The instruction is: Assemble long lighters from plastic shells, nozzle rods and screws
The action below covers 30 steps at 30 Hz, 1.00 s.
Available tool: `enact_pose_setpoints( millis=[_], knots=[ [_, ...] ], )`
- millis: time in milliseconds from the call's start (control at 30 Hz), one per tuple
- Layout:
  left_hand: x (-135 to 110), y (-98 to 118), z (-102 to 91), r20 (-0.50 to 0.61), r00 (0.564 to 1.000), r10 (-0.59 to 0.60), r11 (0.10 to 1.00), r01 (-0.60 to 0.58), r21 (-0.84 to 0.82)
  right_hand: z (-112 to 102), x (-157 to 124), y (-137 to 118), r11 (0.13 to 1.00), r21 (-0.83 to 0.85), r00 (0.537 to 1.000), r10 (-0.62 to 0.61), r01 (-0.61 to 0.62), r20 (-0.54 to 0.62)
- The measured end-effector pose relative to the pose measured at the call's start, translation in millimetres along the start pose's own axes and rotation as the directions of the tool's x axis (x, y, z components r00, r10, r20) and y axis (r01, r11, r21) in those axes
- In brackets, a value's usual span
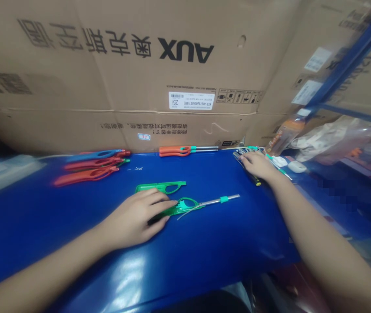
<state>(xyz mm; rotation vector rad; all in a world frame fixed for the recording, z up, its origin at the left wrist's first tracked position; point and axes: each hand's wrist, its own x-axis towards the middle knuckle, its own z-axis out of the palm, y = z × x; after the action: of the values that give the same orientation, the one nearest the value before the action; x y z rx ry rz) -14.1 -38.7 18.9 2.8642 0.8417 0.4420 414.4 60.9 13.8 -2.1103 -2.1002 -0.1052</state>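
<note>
My left hand [143, 215] lies over an opened green gas lighter [185, 205], fingers and thumb closed around its handle. Its metal tube [211, 201] with a turquoise collar points right, and a thin wire hangs beside the trigger loop. Just behind the fingers lies a loose green handle shell [161, 187], partly covered. At the back right, my right hand [259, 164] reaches down with bent fingers onto a heap of metal tubes with turquoise parts [250, 149]. Below that hand shows a tool with a black and yellow handle [256, 180]. What the right fingertips hold is hidden.
Several red and blue handle shells [91, 164] are piled at the left. An orange lighter [175, 151] with a metal tube lies against the large cardboard box [123, 95]. A drink bottle [285, 132], white pieces [296, 165] and plastic bags [329, 139] stand right, near a blue metal bar [345, 56].
</note>
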Motion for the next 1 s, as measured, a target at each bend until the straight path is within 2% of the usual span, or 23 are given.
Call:
enact_pose_setpoints(
  millis=[200, 400, 567, 700, 833, 900, 1000],
  knots=[
    [0.5, -1.4, -0.1, 0.01, 1.0, 0.02, 1.0, -0.02, -0.02, -0.6, 1.6, 0.8, 0.993, 0.075, 0.994, 0.094, -0.09, -0.052],
    [0.1, -2.3, 2.1, 0.019, 0.999, 0.046, 0.997, -0.045, -0.059, 4.4, 4.0, 2.7, 0.953, 0.197, 0.971, 0.239, -0.229, -0.027],
    [0.4, -2.9, 4.6, 0.007, 0.998, 0.065, 0.995, -0.064, -0.082, -7.3, -0.7, -10.3, 0.946, 0.253, 0.969, 0.232, -0.203, -0.086],
    [1.4, -1.3, 9.1, -0.036, 0.998, 0.055, 0.994, -0.058, -0.09, -20.8, -14.1, -42.2, 0.935, 0.353, 0.985, 0.095, -0.04, -0.141],
    [1.7, 6.8, 11.2, -0.157, 0.988, -0.008, 0.999, 0.0, -0.052, -22.4, -40.9, -93.9, 0.855, 0.488, 0.984, -0.157, 0.176, -0.08],
    [2.0, 12.9, 10.6, -0.235, 0.971, -0.04, 0.999, 0.036, -0.023, -20.0, -58.4, -120.6, 0.789, 0.554, 0.959, -0.273, 0.267, -0.074],
    [2.9, 20.6, 9.8, -0.284, 0.958, -0.03, 0.999, 0.033, 0.005, -16.8, -83.5, -151.7, 0.575, 0.697, 0.872, -0.466, 0.428, -0.15]
  ],
)
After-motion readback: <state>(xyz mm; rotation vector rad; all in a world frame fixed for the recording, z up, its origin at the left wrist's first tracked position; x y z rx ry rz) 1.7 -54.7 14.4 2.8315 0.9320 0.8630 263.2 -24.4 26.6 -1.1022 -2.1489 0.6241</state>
